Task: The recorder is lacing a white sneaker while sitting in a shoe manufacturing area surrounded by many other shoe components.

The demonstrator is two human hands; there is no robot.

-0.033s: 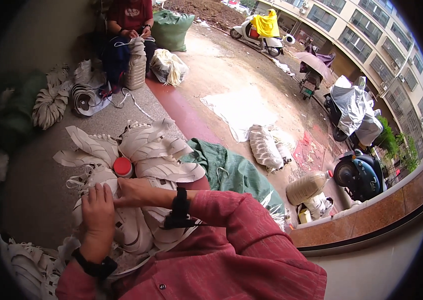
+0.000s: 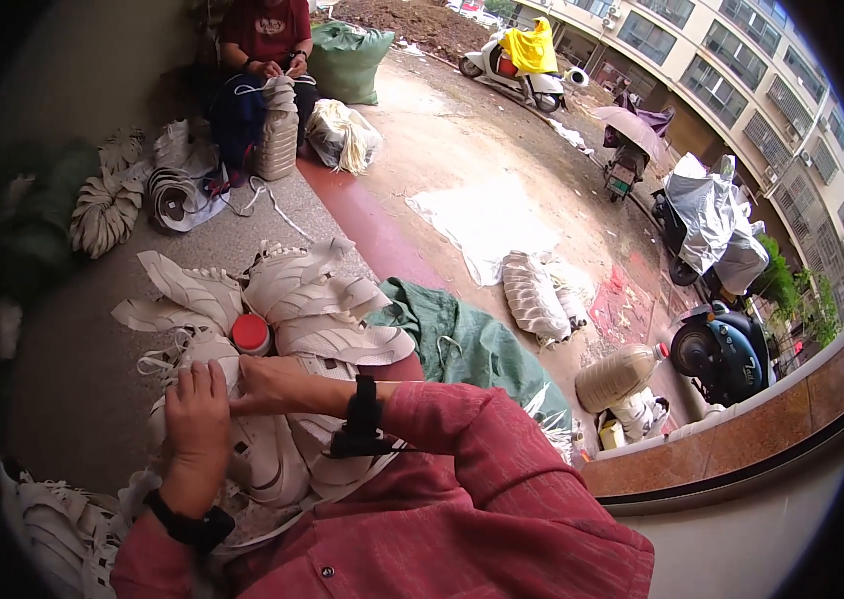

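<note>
My left hand (image 2: 198, 407) lies over a white shoe upper (image 2: 204, 349), its fingers held together and bent around the edge. Close beside it, my right hand (image 2: 272, 385) reaches in from the right, fingertips pressed to the same upper and mostly hidden. More white shoe uppers (image 2: 342, 339) fan out around a red bottle cap (image 2: 250, 332), just beyond my hands. The bottle below that cap is covered. Loose uppers (image 2: 277, 464) also hang down below my hands, over my lap.
Across from me sits a person (image 2: 267, 60) working with cord at a plastic jug (image 2: 278, 140). Piles of uppers (image 2: 107, 210) lie at left. A green cloth (image 2: 472, 344) is on my right. Further right are a large jug (image 2: 616, 377), a low ledge (image 2: 731, 439) and scooters (image 2: 721, 349).
The whole view has shifted very slightly. My hands stay in the same place on the shoe upper.
</note>
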